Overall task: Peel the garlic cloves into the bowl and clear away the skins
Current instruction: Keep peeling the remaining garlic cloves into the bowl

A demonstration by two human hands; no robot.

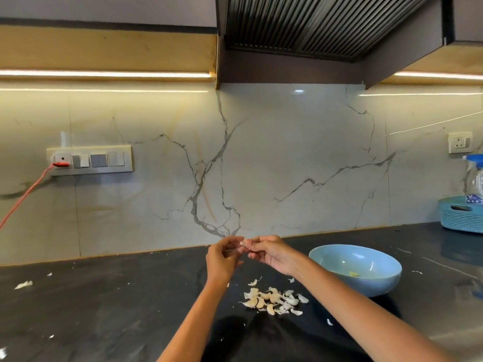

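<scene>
You're holding both forearms stretched forward, hands meeting above the counter (109, 309) near its back edge. Your left hand (223, 257) is curling its fingers, thumb and fingertips pinching toward the right. Your right hand (269, 253) is pinching a garlic clove (245, 243) at its fingertips, touching the left hand's fingertips.

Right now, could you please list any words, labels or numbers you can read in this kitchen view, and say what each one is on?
No text is legible.
Blue-and-white label on the clear plastic spray bottle in the teal plastic basket: too blurred to read.
Grey wall switch panel: no readable markings.
</scene>
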